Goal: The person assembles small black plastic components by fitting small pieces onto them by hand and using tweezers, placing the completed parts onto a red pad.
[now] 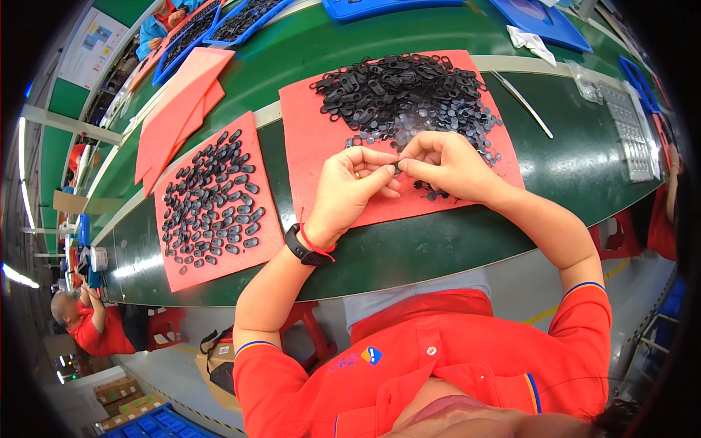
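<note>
Above the near part of a pink foam sheet (303,109), my left hand (349,182) and my right hand (453,166) meet fingertip to fingertip. Both are closed in a pinch on a small dark plastic part (398,168), mostly covered by the fingers. Just beyond them rises a heap of black looped plastic pieces (401,80). Many small round greyish discs (471,120) lie scattered along its near side. A few dark bits (431,193) rest beneath my right hand. To the left, black oval pieces (219,201) are spread over a second pink foam sheet (269,197).
White tweezers (524,104) lie right of the heap, with a grey gridded tray (631,131) farther right. Stacked pink sheets (175,109) sit at the far left. Blue trays (537,22) and a white cloth (531,44) are at the back. Another person (95,321) sits at left.
</note>
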Demonstrator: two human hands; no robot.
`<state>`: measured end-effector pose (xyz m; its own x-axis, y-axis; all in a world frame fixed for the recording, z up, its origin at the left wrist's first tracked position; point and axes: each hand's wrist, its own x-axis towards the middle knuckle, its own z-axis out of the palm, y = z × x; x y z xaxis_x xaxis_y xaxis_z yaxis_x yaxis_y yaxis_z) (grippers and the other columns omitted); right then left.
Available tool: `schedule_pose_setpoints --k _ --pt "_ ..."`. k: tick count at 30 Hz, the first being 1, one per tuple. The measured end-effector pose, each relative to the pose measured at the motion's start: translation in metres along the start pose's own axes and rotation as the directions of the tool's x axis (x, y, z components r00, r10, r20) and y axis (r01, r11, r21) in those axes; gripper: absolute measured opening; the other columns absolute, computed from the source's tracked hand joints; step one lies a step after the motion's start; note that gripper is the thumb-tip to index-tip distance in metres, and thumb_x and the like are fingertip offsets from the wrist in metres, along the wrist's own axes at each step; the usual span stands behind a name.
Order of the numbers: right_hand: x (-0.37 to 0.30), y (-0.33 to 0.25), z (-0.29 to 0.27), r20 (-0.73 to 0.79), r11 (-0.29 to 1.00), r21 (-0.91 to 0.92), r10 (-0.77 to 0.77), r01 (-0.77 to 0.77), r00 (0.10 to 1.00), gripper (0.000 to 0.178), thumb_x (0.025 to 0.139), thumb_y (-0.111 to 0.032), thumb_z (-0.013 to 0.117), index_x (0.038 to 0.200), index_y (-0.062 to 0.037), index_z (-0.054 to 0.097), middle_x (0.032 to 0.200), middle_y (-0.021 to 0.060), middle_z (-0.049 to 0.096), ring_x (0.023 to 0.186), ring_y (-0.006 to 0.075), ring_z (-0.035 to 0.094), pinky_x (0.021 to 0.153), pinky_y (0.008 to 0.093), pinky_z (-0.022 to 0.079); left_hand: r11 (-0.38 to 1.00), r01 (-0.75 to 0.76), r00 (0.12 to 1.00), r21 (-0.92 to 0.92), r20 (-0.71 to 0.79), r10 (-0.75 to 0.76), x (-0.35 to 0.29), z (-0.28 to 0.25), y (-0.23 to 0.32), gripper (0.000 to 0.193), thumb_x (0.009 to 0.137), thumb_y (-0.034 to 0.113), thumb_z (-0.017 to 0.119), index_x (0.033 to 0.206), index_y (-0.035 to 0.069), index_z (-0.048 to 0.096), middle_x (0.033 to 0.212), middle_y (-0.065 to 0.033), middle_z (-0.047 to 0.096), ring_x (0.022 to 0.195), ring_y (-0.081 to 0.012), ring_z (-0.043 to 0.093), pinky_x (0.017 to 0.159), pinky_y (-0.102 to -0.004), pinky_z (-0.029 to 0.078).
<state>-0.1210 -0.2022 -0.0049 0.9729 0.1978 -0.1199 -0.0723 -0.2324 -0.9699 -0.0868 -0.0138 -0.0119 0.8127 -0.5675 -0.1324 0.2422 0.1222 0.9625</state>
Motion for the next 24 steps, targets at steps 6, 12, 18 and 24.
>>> schedule_pose_setpoints --k 6,12,18,24 --pt "0.0002 0.0003 0.0005 0.001 0.999 -0.033 -0.018 0.018 1.000 0.014 0.083 -0.012 0.062 0.086 0.0017 0.060 0.075 0.0022 0.060 0.063 0.0044 0.054 0.052 0.0202 0.042 0.999 0.023 1.000 -0.032 -0.005 -0.023 -0.0005 0.0011 -0.0023 0.012 0.083 0.001 0.060 0.092 -0.005 0.056 0.085 -0.0141 0.064 0.071 -0.0167 0.065 0.062 -0.0257 0.055" --pt "0.0017 0.0033 -0.0012 0.020 1.000 -0.020 -0.010 0.010 1.000 0.013 0.081 -0.011 0.063 0.084 0.0014 0.060 0.075 0.0017 0.060 0.065 0.0040 0.054 0.055 0.0199 0.043 0.997 0.049 0.999 -0.054 0.007 -0.049 -0.0002 0.0006 -0.0027 0.012 0.082 0.001 0.060 0.092 -0.006 0.057 0.085 -0.0138 0.064 0.071 -0.0173 0.065 0.063 -0.0264 0.056" --pt "0.0034 0.0040 -0.0014 0.028 0.999 -0.031 0.018 -0.017 0.999 0.013 0.081 -0.011 0.063 0.082 0.0010 0.059 0.075 0.0010 0.059 0.065 0.0037 0.053 0.056 0.0192 0.042 0.996 0.072 0.997 -0.045 0.011 -0.072 0.0010 -0.0011 -0.0048 0.014 0.082 0.000 0.060 0.093 -0.007 0.057 0.085 -0.0137 0.064 0.070 -0.0173 0.065 0.062 -0.0259 0.055" --pt "0.0029 0.0010 0.0002 0.023 0.996 -0.084 0.023 -0.021 0.999 0.014 0.079 -0.012 0.062 0.081 0.0013 0.058 0.073 0.0013 0.058 0.064 0.0044 0.052 0.055 0.0203 0.042 0.993 0.091 0.996 -0.075 0.013 -0.090 0.0018 -0.0020 -0.0075 0.014 0.082 0.002 0.061 0.093 -0.006 0.058 0.084 -0.0131 0.064 0.067 -0.0155 0.064 0.060 -0.0241 0.054"
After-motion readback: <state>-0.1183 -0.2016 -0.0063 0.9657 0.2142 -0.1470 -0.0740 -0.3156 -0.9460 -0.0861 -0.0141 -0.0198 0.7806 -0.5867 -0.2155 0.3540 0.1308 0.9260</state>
